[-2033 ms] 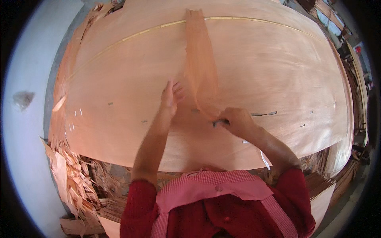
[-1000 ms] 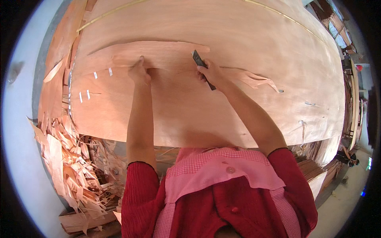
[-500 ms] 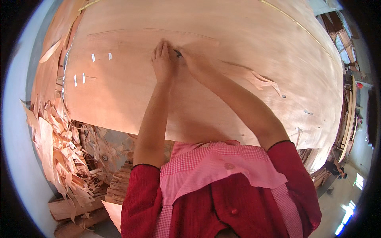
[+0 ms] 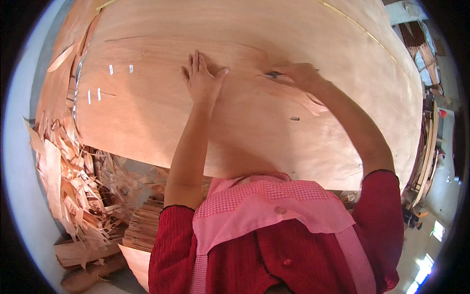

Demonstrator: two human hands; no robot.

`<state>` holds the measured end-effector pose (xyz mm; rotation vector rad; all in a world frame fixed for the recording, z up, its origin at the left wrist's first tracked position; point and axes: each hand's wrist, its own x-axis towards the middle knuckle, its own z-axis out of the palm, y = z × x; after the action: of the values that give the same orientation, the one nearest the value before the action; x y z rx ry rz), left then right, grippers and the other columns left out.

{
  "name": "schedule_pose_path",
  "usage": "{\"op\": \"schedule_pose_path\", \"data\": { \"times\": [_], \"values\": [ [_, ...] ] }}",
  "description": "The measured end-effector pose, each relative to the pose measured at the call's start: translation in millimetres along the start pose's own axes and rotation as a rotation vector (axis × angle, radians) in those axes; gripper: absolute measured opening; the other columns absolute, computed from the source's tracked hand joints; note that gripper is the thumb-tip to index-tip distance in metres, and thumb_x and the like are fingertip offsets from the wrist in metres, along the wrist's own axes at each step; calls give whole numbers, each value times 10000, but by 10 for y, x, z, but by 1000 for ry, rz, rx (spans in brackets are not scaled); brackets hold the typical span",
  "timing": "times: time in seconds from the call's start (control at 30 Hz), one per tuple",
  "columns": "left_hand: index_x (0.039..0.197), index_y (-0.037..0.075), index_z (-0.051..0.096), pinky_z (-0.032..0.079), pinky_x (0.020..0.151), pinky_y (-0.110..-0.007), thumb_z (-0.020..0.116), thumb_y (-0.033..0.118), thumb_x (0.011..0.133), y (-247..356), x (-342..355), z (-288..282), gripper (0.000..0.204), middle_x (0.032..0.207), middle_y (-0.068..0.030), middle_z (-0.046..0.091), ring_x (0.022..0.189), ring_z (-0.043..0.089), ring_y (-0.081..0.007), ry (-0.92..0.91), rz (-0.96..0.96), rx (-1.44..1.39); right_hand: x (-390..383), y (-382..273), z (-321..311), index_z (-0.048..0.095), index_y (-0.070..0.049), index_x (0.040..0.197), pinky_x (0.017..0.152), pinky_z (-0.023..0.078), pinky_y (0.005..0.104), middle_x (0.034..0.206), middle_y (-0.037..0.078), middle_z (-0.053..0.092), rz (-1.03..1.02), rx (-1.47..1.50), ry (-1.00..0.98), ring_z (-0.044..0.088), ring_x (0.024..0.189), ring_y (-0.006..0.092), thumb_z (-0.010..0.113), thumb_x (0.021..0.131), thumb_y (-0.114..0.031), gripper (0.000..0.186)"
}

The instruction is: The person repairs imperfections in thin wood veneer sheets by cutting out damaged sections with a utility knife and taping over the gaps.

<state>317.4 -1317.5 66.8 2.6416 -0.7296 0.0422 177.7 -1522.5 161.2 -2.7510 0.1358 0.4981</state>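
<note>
A wide, thin sheet of tan wood veneer (image 4: 147,112) lies before me. On it my left hand (image 4: 203,83) rests flat, fingers and thumb spread, holding nothing. To its right, my right hand (image 4: 301,74) is closed on a small dark tool (image 4: 274,74), whose exact kind is mostly hidden by the fingers. The tool meets the sheet beside a split with a loose torn flap of veneer (image 4: 311,104) running under my right wrist. A long crack (image 4: 161,36) crosses the sheet beyond my left hand. Short white tape strips (image 4: 111,69) stick to the left part.
A heap of torn veneer scraps (image 4: 68,186) lies to the left below the sheet. Stacked veneer pieces (image 4: 147,228) stand near me at lower left. A small dark oval mark (image 4: 294,118) shows on the sheet. Long boards (image 4: 427,152) lean at the far right.
My right hand has moved right with the dark tool, away from my left hand. The left hand's thumb and fingers have spread apart. The sheet's tape strips sit slightly further left.
</note>
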Motion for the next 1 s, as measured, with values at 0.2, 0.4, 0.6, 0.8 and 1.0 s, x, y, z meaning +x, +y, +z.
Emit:
{"op": "schedule_pose_path", "data": {
  "times": [0.2,0.4,0.6,0.8,1.0],
  "values": [
    [1359,13,99,140,1076,-378,733,387,619,132,-21,-121,1044,1430,-146,116,1286,235,-252,50,-129,-263,606,-213,155,519,-223,1183,750,473,320,1103,15,581,-120,164,274,568,873,203,466,802,-20,435],
    [1346,-24,93,129,1074,-392,746,348,616,128,-19,-66,1047,1420,-156,153,1285,237,-246,88,-96,-274,1279,-551,239,563,-168,1100,752,474,337,1025,49,592,-266,-173,180,561,920,246,442,825,-89,311],
    [1352,-6,104,123,1055,-450,733,410,609,84,3,-59,1059,1382,-100,291,1292,234,-221,-6,-125,-245,520,-400,517,532,-79,1053,721,473,395,943,121,599,-57,-15,474,575,902,292,446,808,-81,259],
    [1286,129,367,195,1033,-439,662,412,695,72,-12,31,720,1361,-46,332,1269,269,-221,76,7,-73,-364,-302,852,504,-88,1082,674,475,405,905,151,605,329,-117,340,590,824,328,507,793,-108,290],
    [978,114,590,321,887,-439,625,281,715,11,99,166,313,1061,-44,535,1024,478,-230,1,618,-66,-535,-99,681,565,-71,1001,644,480,427,811,133,627,474,71,437,612,769,309,565,792,-263,284]
  ]
}}
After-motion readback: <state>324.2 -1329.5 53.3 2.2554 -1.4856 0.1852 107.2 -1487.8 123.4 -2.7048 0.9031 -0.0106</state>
